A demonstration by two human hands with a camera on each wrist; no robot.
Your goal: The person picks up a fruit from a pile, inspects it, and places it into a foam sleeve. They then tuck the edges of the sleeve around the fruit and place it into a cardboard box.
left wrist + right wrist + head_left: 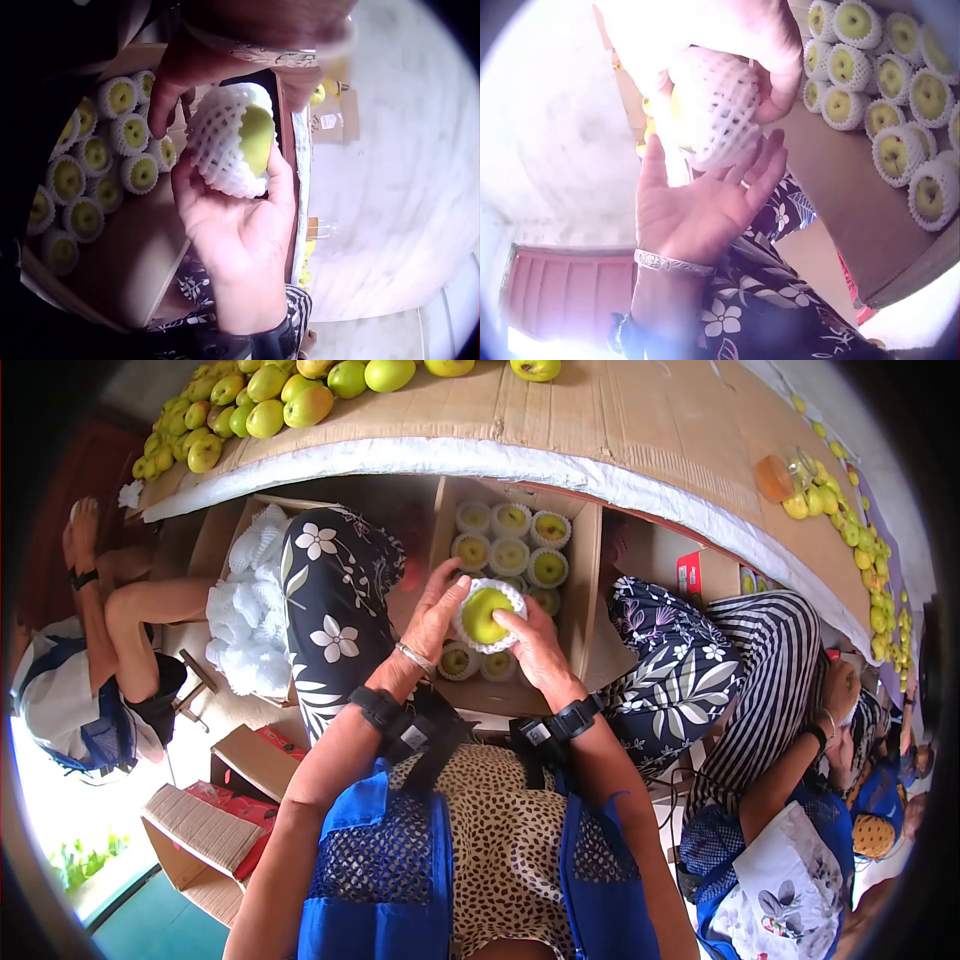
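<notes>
A green apple point(484, 622) in a white foam net point(225, 142) is held up at the chest. My right hand point(543, 650) grips it, thumb on the bare fruit and fingers round the netted side. On the other side my left hand point(430, 625) has its fingers extended and its thumb beside the net's rim. The right wrist view shows that left palm point(694, 217) opened up near the netted apple point(716, 105). Below the hands, a cardboard box point(582, 560) contains several netted apples point(510, 555).
Loose apples point(265, 420) lie on the cardboard-covered table point(600, 430) ahead. White foam nets point(250, 610) fill a box at the left. Open cartons point(205, 830) stand at the lower left. People sit close on both sides; patterned trouser legs point(335, 615) flank the apple box.
</notes>
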